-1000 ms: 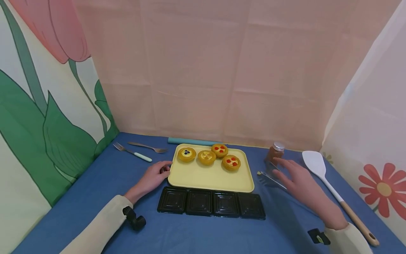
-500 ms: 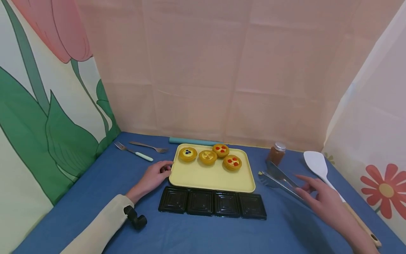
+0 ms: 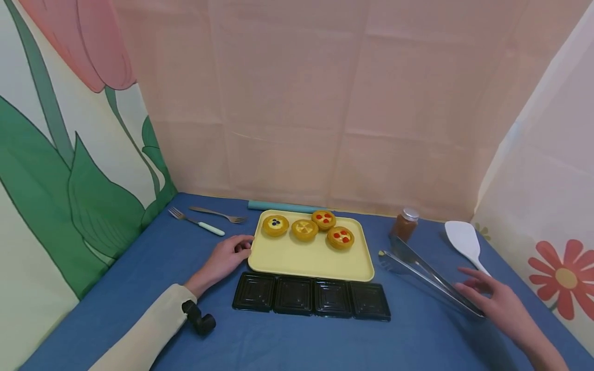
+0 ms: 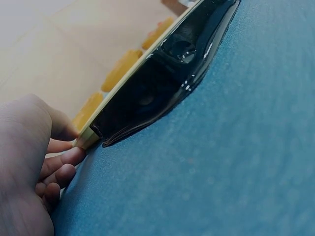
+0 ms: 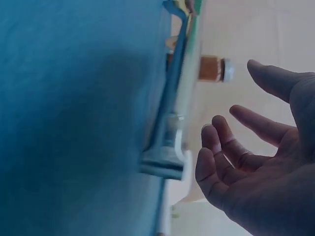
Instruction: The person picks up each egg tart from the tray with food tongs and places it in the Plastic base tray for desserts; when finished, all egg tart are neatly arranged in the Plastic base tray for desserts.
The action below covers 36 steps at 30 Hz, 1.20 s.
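My left hand (image 3: 226,257) holds the left rim of a pale yellow tray (image 3: 297,261); the left wrist view has the thumb on the rim and curled fingers beneath. On the tray are several tarts: one with blue dots (image 3: 276,225), one plain (image 3: 304,230), and two with red pieces, one at the back (image 3: 324,220) and one at the front (image 3: 341,238). Metal tongs (image 3: 429,278) lie to the right, tips pointing at the tray. My right hand (image 3: 498,304) is loosely spread over the tongs' rear end, apart from them in the right wrist view, holding nothing.
A black four-section lidded-looking strip (image 3: 312,296) lies before the tray. Behind the tongs stands a brown jar (image 3: 405,225) with a silver cap. A white spatula (image 3: 464,241) lies right; two forks, one white-handled (image 3: 197,222), one brownish (image 3: 218,214), left. A teal bar (image 3: 287,207) lies behind.
My right hand has drawn back toward the lower right, from over the tongs' middle to their rear end, uncovering them. My left hand stays on the tray's rim.
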### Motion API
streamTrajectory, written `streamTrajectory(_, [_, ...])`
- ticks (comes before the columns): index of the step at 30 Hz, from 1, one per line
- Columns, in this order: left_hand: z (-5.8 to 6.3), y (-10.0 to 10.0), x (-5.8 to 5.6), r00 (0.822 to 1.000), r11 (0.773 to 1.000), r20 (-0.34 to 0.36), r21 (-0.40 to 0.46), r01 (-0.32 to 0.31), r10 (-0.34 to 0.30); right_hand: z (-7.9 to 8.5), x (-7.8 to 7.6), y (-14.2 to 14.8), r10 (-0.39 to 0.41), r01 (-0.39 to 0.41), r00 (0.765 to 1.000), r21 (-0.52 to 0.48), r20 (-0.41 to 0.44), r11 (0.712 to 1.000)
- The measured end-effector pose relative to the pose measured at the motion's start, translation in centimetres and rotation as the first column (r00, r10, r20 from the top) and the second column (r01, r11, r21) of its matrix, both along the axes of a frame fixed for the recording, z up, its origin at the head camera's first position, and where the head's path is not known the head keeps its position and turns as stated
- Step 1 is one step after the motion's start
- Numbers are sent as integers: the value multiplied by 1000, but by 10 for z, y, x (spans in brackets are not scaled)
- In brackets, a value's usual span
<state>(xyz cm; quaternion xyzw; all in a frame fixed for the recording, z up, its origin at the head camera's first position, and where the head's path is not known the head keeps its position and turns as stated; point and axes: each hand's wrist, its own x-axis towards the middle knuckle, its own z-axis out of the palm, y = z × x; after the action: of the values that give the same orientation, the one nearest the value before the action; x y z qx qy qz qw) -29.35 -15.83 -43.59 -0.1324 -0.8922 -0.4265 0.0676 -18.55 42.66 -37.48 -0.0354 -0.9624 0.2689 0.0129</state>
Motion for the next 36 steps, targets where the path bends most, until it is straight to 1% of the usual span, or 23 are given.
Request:
streamTrajectory(3, [0, 1, 0, 1000, 1000, 6, -1, -8, 8, -5, -4, 5, 14, -9, 997, -61, 76, 998])
streamTrajectory(6, [0, 1, 0, 1000, 1000, 7, 1, -10, 10, -8, -7, 7, 35, -22, 992, -106, 125, 994])
streamTrajectory(11, [1, 0, 0, 1000, 1000, 4, 7, -10, 10, -9, -13, 4, 60, -38, 983, -125, 173, 991])
streamTrajectory(13, [1, 0, 0, 1000, 1000, 4, 4, -10, 10, -10, -17, 1, 71, -50, 982, -123, 175, 991])
streamTrajectory(15, [0, 0, -1, 1000, 1000, 3, 1, -10, 10, -12, -21, -1, 82, -65, 984, -112, 155, 992])
streamTrajectory(19, [0, 0, 0, 1000, 1000, 1, 3, -6, 6, -16, -28, -7, 112, -105, 990, -86, 83, 991])
streamTrajectory(24, [0, 2, 0, 1000, 1000, 7, 14, -6, 5, -18, -32, -15, 165, -163, 986, -61, 14, 985])
streamTrajectory(31, [1, 2, 0, 1000, 1000, 15, 27, -4, 4, -21, -32, -18, 213, -214, 976, -27, -34, 976])
streamTrajectory(36, [2, 2, 1, 1000, 1000, 16, 24, -8, 8, -22, -31, -16, 215, -217, 975, -19, -56, 976])
